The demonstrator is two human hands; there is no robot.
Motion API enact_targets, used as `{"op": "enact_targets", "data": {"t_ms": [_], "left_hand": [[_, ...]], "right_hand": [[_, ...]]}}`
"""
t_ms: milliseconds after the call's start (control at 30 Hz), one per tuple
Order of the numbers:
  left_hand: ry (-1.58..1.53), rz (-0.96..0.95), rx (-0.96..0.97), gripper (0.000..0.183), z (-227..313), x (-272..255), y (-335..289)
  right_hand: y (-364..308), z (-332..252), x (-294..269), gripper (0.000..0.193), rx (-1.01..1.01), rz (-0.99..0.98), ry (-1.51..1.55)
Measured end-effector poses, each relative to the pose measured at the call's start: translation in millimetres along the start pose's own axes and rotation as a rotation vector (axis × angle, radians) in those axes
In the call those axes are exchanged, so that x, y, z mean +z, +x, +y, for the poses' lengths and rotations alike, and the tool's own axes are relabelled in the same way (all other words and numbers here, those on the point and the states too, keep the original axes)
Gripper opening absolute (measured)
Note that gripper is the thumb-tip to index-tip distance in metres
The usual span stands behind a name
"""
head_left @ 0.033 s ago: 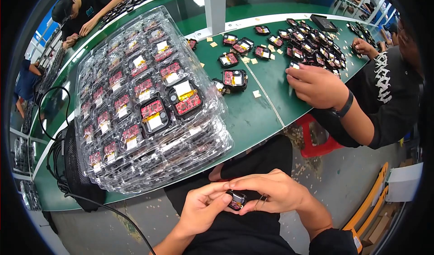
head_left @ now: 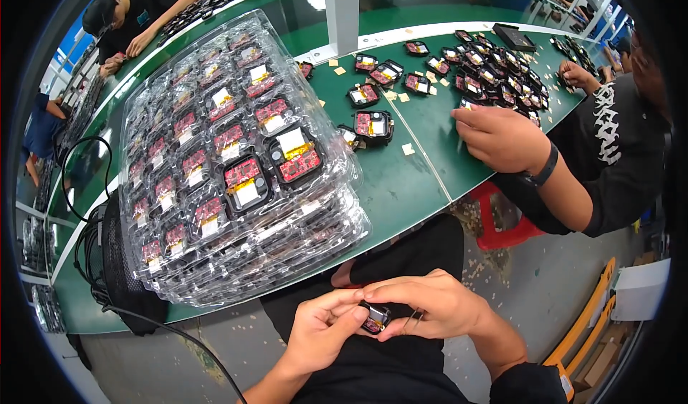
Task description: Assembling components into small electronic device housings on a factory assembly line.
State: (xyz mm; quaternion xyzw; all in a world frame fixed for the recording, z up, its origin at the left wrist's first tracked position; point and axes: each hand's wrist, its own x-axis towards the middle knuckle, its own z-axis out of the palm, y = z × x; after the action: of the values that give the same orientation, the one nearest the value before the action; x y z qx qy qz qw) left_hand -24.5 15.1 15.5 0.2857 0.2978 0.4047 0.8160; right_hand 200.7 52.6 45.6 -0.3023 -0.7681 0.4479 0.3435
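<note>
Over my lap, my left hand (head_left: 319, 330) is closed on a small black watch-like case (head_left: 375, 321) with a red circuit board and a bit of yellow showing inside. My right hand (head_left: 438, 305) pinches the same case from the other side. Between the right thumb and fingers show thin metal prongs (head_left: 413, 318), which look like tweezers; the rest of them is hidden in the hand. Beyond my hands, a tall stack of clear plastic trays (head_left: 342, 178) leans on the green table, its pockets filled with similar cases (head_left: 246, 183) holding red boards and white rectangles.
Loose cases (head_left: 372, 124) and small tan paper squares (head_left: 408, 149) lie on the green table (head_left: 387, 196). A co-worker's hand (head_left: 502, 137) reaches over the table from the right, above a red stool (head_left: 494, 225). A black cable (head_left: 193, 338) crosses at lower left.
</note>
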Motion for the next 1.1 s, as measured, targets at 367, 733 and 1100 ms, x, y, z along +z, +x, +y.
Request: {"op": "enact_targets", "data": {"t_ms": [367, 733, 1100], "left_hand": [[-0.396, -0.289, -0.208, 0.042, -12.5, -17.8, -1.2], [-0.306, 0.022, 0.072, 0.057, -10.9, -3.8, 2.4], [-0.173, 0.115, 0.204, 0.058, -15.9, 6.4, 4.8]], "right_hand": [[-3.8, 6.1, -13.0, 0.056, 0.166, -0.182, 0.350], [-12.9, -23.6, 7.0, 0.057, 0.299, 0.128, -0.303], [-26.7, -1.8, 28.3, 0.038, 0.057, 0.283, -0.463]]}}
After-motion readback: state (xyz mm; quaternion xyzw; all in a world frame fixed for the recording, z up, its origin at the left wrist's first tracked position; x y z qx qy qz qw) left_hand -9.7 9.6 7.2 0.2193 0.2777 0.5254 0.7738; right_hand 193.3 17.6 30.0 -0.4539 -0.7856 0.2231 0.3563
